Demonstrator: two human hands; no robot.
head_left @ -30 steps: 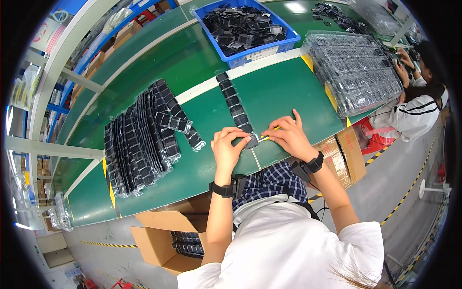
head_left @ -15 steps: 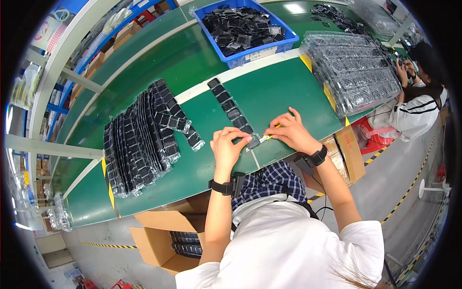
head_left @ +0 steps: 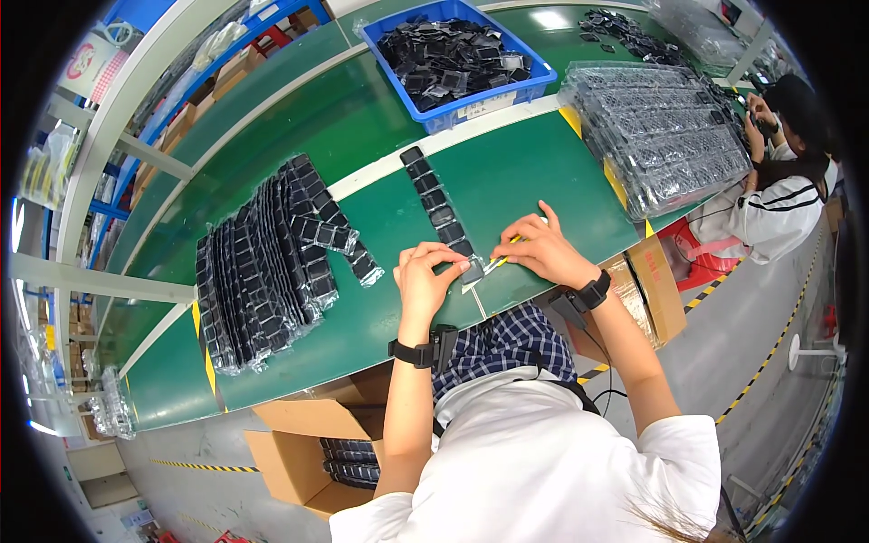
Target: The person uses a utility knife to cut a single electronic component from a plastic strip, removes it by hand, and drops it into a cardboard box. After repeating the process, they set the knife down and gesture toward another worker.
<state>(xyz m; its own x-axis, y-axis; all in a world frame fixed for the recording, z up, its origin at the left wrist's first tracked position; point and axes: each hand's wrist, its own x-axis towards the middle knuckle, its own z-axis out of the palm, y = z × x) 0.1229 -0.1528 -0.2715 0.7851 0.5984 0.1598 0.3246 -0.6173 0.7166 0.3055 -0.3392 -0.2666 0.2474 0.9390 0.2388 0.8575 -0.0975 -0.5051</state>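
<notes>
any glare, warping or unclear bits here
Head view: a glare patch on the far green surface; glints on the clear plastic stack; the white post at left bends; the yellow tool in the right hand is too small for detail.

Head-worn wide fisheye, facing steeply down, near, over green worktable (head_left: 534, 172)

Bright light leaves white glare on the green worktop (head_left: 534, 163), and fisheye distortion bends outer edges.
</notes>
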